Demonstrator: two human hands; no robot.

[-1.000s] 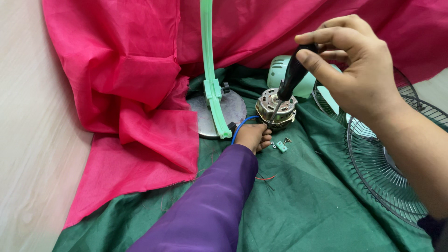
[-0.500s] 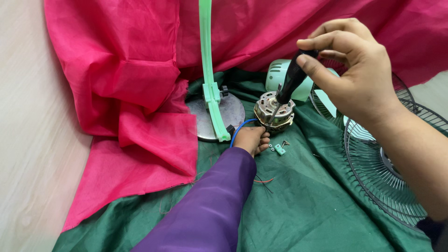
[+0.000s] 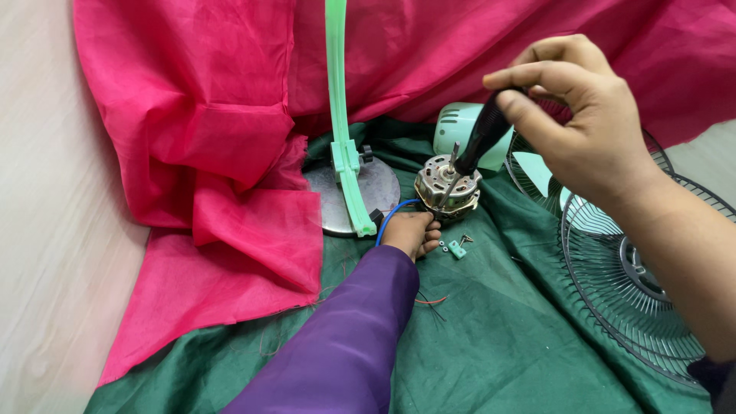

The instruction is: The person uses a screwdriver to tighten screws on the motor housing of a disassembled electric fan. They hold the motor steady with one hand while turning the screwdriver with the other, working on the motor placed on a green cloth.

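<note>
Green cloth covers the floor; my left hand (image 3: 414, 232) clasps the round metal fan motor (image 3: 447, 189) steady while my right hand (image 3: 583, 115) pinches the black-handled screwdriver (image 3: 477, 146) upright.

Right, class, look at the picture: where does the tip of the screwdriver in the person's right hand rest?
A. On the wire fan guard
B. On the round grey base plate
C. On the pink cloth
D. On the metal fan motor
D: the right hand holds the black-handled screwdriver with its shaft angled down onto the top of the metal fan motor, which the left hand steadies from below on the green cloth.
</note>
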